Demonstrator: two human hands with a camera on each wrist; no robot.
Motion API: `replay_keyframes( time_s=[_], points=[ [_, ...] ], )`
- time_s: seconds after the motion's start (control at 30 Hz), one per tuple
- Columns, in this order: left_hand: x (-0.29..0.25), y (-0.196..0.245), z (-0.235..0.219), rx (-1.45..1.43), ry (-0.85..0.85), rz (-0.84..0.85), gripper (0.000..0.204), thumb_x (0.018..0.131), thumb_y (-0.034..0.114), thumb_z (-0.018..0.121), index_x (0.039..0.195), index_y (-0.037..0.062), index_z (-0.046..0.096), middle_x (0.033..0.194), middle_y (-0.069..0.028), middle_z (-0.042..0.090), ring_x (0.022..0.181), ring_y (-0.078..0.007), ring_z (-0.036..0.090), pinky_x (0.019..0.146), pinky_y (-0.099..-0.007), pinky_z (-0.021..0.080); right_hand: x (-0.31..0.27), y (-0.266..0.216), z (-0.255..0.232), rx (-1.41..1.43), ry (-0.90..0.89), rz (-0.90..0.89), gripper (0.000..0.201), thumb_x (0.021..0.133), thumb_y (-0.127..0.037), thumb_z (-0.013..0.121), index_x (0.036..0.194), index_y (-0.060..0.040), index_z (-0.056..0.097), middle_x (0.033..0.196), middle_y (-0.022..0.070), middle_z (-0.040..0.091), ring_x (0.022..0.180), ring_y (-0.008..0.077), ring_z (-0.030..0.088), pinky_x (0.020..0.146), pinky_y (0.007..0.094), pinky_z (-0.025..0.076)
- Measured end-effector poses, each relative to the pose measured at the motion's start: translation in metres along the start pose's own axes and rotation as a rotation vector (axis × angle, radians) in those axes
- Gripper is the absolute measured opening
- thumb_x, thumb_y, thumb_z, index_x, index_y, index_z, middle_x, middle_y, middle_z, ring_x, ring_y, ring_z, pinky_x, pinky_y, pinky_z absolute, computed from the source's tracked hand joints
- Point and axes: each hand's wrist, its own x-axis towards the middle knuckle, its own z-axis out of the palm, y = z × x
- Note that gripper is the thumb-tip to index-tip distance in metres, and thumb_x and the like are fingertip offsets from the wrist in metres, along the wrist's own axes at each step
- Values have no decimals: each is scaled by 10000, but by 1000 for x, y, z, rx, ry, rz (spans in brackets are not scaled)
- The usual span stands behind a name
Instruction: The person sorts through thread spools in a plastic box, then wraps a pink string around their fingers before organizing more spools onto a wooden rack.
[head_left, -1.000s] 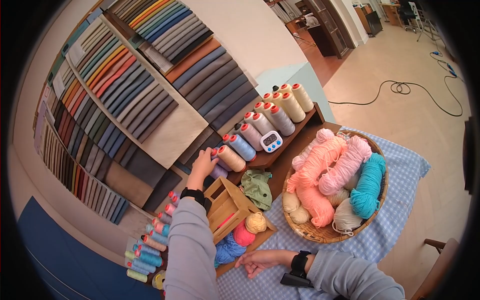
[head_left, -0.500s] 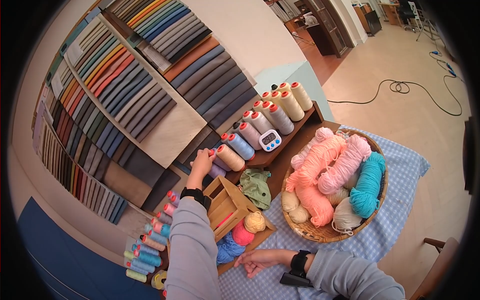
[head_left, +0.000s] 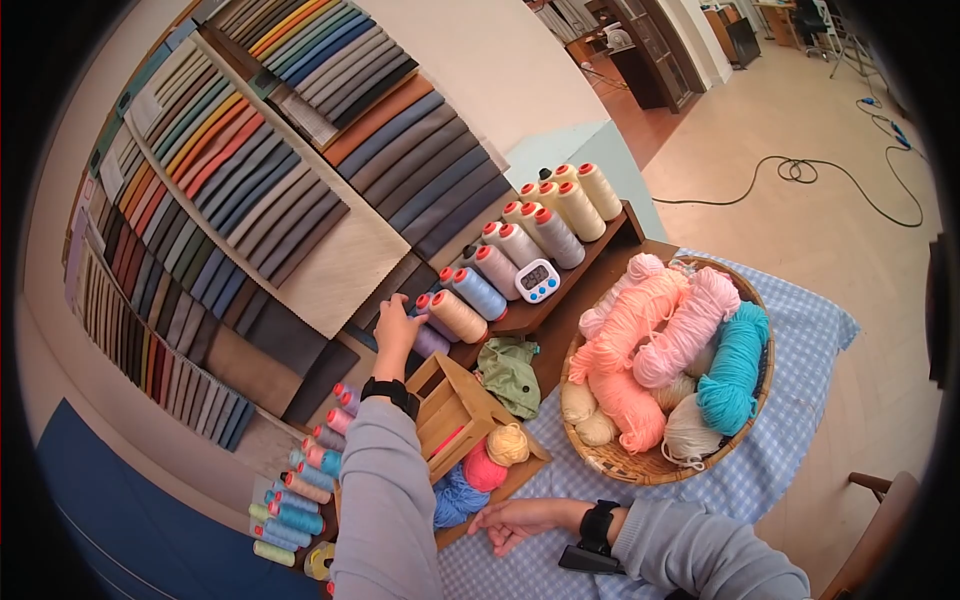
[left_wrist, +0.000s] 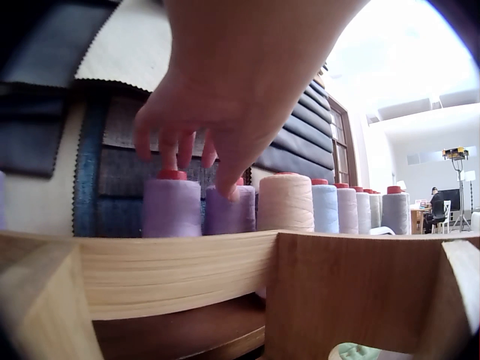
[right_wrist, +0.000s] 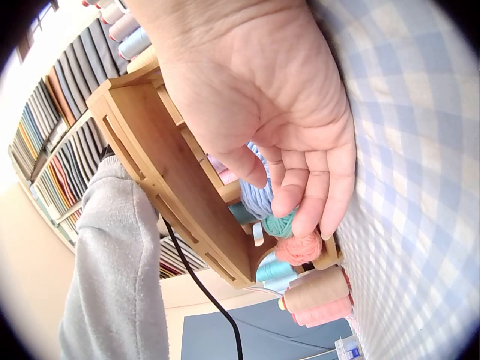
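Note:
My left hand (head_left: 398, 328) reaches over the back end of the thread row, fingers apart and pointing down. In the left wrist view its fingers hang around the red top of a purple thread cone (left_wrist: 172, 206), and the thumb tip overlaps a second purple cone (left_wrist: 231, 211). A peach thread cone (left_wrist: 286, 201) stands just beside them. My right hand (head_left: 515, 520) rests on the checked tablecloth (head_left: 790, 330), palm turned up and fingers loosely bent, holding nothing. Near its fingertips is a blue yarn bundle (head_left: 461, 497).
A wooden crate (head_left: 450, 410) stands under my left forearm, near a green cloth pouch (head_left: 510, 375). A wicker basket (head_left: 620, 468) of yarn skeins is on the right. The shelf carries more cones and a white timer (head_left: 537, 281). Fabric swatches (head_left: 270, 160) cover the wall.
The left hand has shifted slightly left from a red-topped cone, its fingers now spread more. The right hand stays where it was. The head view has drifted a little.

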Motion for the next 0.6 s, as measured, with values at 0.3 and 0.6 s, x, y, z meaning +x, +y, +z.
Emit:
replay_keyframes(
  time_s=[0.3, 0.6],
  points=[
    [-7, 7, -6, 225, -42, -200, 523, 649, 258, 745, 1100, 116, 521, 1124, -146, 486, 1055, -341, 486, 816, -423, 443, 1, 1, -2, 15, -3, 1, 266, 928, -151, 352, 1136, -19, 453, 667, 14, 535, 654, 124, 591, 698, 290, 517],
    [8, -27, 19, 41, -165, -60, 483, 686, 213, 711, 1114, 109, 514, 1034, -184, 549, 961, -331, 545, 823, -392, 445, 1, 1, -1, 8, -6, -3, 266, 925, -144, 353, 1140, -19, 448, 666, 16, 539, 653, 126, 592, 697, 291, 518]
  ],
)
